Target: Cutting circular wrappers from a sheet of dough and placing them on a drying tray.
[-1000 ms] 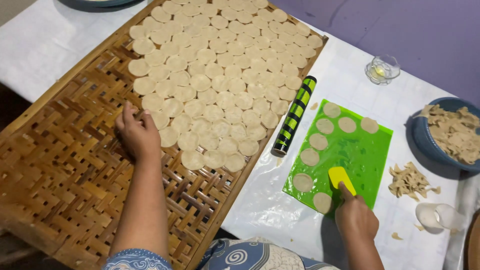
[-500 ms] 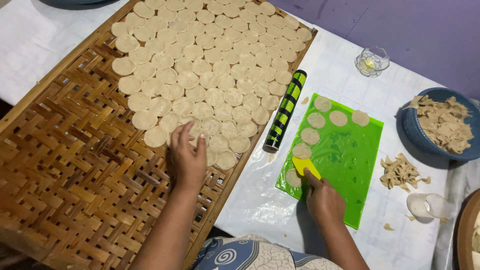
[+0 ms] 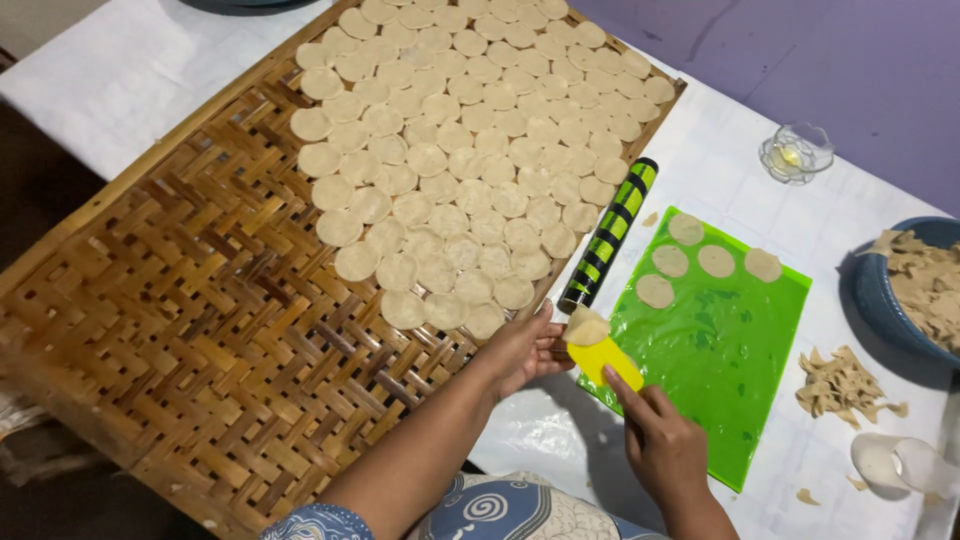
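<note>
Blue bowl (image 3: 880,290) of dough scraps, small glass dish (image 3: 796,152), striped rolling pin (image 3: 608,234).

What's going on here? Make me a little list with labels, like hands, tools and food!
left hand: left hand reaching to the dough disc
right hand: right hand holding the yellow scraper, which carries that disc
tray: woven bamboo tray, far half covered with dough rounds
mat: green mat with four discs left
roller: green-and-black rolling pin between tray and mat
scraps: dough trimmings, blue bowl
</note>
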